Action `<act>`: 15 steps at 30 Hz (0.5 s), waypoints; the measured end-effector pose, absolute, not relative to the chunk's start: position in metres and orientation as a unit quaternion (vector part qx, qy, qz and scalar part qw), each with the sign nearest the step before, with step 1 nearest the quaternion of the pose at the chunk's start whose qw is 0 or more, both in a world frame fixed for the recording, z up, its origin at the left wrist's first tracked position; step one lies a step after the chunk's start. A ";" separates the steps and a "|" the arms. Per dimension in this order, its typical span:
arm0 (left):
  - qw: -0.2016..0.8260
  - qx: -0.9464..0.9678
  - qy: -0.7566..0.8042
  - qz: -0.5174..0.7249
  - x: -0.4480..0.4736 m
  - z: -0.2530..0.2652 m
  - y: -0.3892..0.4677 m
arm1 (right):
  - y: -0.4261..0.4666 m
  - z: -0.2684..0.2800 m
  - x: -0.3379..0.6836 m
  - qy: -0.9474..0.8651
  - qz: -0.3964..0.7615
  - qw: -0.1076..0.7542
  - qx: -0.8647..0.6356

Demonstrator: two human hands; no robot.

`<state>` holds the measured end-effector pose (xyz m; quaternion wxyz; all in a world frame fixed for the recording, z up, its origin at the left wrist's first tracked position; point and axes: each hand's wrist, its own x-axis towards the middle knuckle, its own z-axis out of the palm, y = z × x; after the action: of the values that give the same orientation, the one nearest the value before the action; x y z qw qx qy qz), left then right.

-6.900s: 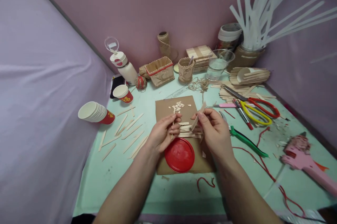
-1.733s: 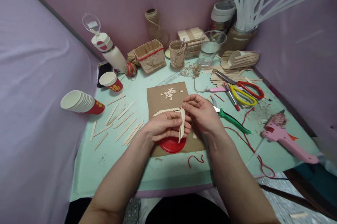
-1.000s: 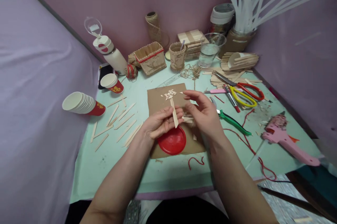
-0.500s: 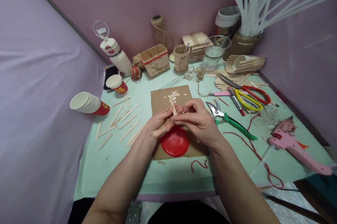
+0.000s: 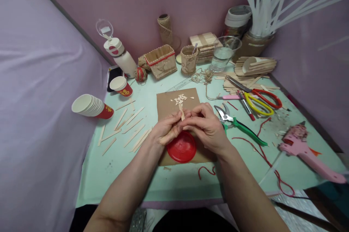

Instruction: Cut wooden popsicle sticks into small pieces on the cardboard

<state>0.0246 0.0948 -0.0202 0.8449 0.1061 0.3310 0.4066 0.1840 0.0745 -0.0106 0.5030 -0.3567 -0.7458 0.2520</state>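
Note:
Between my two hands is a thin wooden craft stick [image 5: 182, 112], pointing up and away from me. My left hand [image 5: 169, 127] is closed around its left side, and the fingers of my right hand [image 5: 205, 126] pinch at its near end. Directly below them a round red plastic lid [image 5: 181, 148] rests on a brown cardboard sheet [image 5: 166, 103]. Small cut wood pieces [image 5: 181, 99] lie in a loose group on the cardboard, just beyond the stick's tip.
On the left are loose wooden strips [image 5: 132, 135] and stacked paper cups [image 5: 89, 106]. Green-handled pruning shears [image 5: 242, 128], scissors [image 5: 261, 99] and a pink glue gun [image 5: 308, 154] lie to the right. A cup of water [image 5: 222, 57] and a wooden box [image 5: 161, 63] stand behind.
The view has shifted slightly. Both hands stay together on the stick, which has turned a little more upright; the fingers have moved only slightly.

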 end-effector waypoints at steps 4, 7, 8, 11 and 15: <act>0.847 0.105 0.310 0.418 0.027 -0.013 0.093 | 0.073 -0.010 0.184 -0.725 0.296 0.513 -0.352; 0.840 0.065 0.327 0.428 0.030 -0.003 0.093 | 0.073 -0.010 0.185 -0.712 0.316 0.516 -0.356; 0.838 0.047 0.336 0.427 0.031 0.000 0.093 | 0.073 -0.009 0.185 -0.712 0.315 0.515 -0.359; 0.831 0.008 0.361 0.423 0.033 0.004 0.095 | 0.074 -0.009 0.185 -0.711 0.311 0.515 -0.364; 0.831 0.026 0.361 0.423 0.032 -0.002 0.095 | 0.074 -0.009 0.184 -0.705 0.314 0.527 -0.357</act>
<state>0.0320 0.0946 -0.0021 0.8305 0.0264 0.3612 0.4232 0.1836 0.0735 -0.0090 0.5265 -0.3568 -0.7049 0.3139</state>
